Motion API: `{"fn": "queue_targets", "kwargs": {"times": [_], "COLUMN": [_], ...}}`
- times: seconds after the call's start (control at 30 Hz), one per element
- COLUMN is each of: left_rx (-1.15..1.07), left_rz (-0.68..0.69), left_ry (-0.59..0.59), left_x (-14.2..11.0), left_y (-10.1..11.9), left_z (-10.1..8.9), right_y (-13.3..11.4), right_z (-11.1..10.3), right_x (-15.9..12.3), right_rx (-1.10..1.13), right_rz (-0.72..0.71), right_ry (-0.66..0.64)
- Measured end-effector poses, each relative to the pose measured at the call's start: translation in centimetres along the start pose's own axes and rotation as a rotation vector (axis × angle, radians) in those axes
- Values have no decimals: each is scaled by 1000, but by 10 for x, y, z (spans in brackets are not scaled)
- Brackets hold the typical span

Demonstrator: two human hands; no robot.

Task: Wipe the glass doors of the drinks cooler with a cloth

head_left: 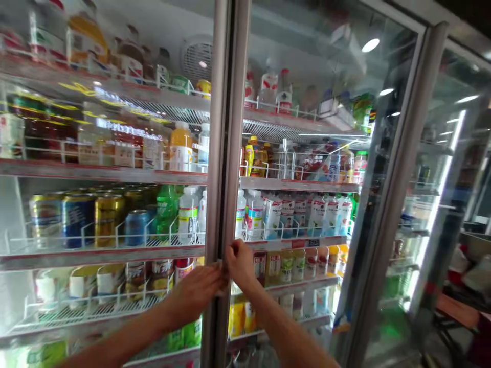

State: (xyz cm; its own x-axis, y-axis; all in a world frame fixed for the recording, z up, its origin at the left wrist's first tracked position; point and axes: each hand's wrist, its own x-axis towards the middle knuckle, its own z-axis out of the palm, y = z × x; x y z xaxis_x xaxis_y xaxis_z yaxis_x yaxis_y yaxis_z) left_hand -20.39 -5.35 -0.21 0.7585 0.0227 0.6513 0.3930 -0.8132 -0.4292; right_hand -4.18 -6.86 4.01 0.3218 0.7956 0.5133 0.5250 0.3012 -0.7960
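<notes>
Under your extended left hand [197,290] and curled right hand [241,263], grip unclear, probably heavy, rigid grey metal door frames [218,128] are offering edge holds.

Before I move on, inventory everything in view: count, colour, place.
Door frames: at least three, silver, two side by side centrally
Shelves: several, grey, left and right
Cans: many, gold, blue, white, left shelves
Green bottles: count unclear, green, right of cans
Orange bottles: at least two, orange, upper left
White-labelled bottles: many, white, middle right shelf
Small bottles: many, green, red, orange, shelf below
Vent: one, pale, top back wall
Other goods: uncounted, mixed colours, other shelves, many blurred
Forearms: two, bare, bottom
Left hand: one, bare, at central frames
Right hand: one, bare, fingers curled, same place
</notes>
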Motion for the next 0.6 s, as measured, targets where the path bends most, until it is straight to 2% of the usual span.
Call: {"fn": "queue_targets", "kwargs": {"times": [0.13,0.2,0.27,0.33,0.43,0.5,0.6], "left_rx": [-9,-103,-246,-447,-764,-896,-1070], "left_rz": [-298,-474,-673,-920,-1263,-1371,-1372], "left_ry": [80,159,277,382,435,492,495], "left_x": [-31,-31,-19,3,36,51,62], "left_y": [-23,-24,-18,-7,15,34,75], "left_z": [-18,-21,-21,-18,-14,-15,-25], "right_y": [-2,-4,-6,-9,-17,-26,-40], "right_z": [-3,-5,-7,-12,-30,-49,-81], "right_x": [-4,-4,-6,-12,-36,-60,-105], "right_rx": [9,24,41,56,84,148,308], "right_rz": [49,56,60,67,74,78,117], "right_ry": [10,5,1,-4,-38,-78,-105]}}
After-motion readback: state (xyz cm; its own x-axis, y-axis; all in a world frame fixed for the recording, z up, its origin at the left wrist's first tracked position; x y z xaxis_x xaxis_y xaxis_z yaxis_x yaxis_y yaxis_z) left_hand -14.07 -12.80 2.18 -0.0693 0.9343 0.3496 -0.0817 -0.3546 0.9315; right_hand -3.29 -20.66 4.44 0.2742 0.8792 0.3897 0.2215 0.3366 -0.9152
